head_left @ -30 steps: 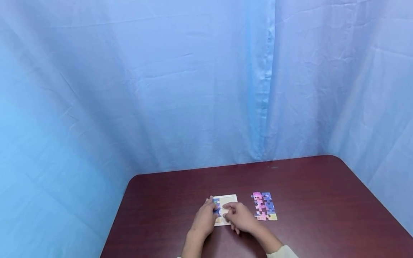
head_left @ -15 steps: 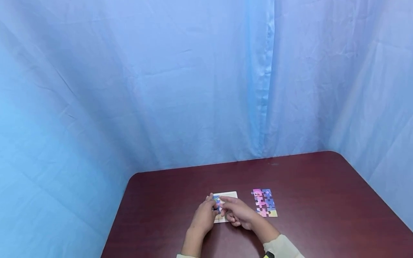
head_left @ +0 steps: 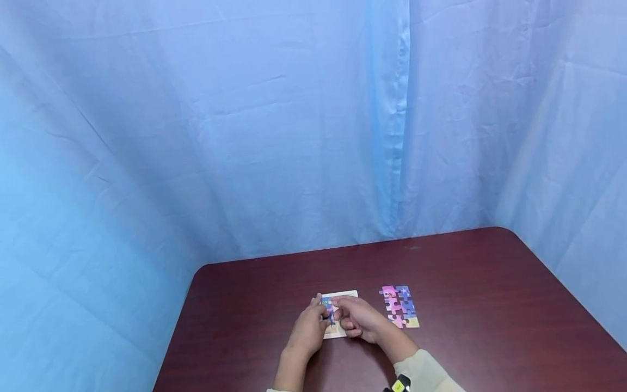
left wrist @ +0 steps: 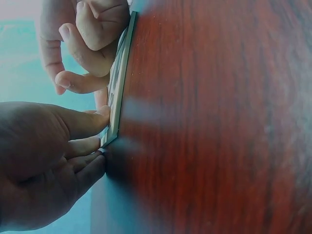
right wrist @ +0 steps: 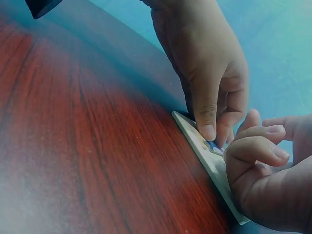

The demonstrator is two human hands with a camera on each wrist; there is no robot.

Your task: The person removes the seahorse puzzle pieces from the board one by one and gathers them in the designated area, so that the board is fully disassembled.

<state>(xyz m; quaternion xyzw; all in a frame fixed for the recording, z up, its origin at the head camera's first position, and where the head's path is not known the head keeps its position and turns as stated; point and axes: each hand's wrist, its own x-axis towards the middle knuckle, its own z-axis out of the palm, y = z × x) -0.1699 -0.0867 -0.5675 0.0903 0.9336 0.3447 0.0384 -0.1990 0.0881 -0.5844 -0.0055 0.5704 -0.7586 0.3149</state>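
Observation:
A shallow white puzzle tray (head_left: 341,333) lies on the table, jigsaw pieces (head_left: 329,302) along its left side. My left hand (head_left: 307,330) grips the tray's left edge. Its thumb bears down on a blue piece (right wrist: 213,146), as the right wrist view shows, and its other fingers lie along the outer edge. Over the tray's right half is my right hand (head_left: 363,320), fingers loosely bent, index finger and thumb apart. Its thumb (left wrist: 101,98) reaches down to the tray in the left wrist view, and I see no piece between its fingers. That hand hides much of the tray's interior.
To the right of the tray, several joined pink, blue and yellow jigsaw pieces (head_left: 399,306) lie flat on the dark red-brown table (head_left: 470,305). Light blue curtains (head_left: 274,136) hang behind the table and along both sides. A dark device with a yellow mark (head_left: 400,384) sits on my right wrist.
My right hand has shifted slightly left and up over the tray, its fingertips now nearer the left hand's thumb. The left hand keeps its place; the view has tilted slightly.

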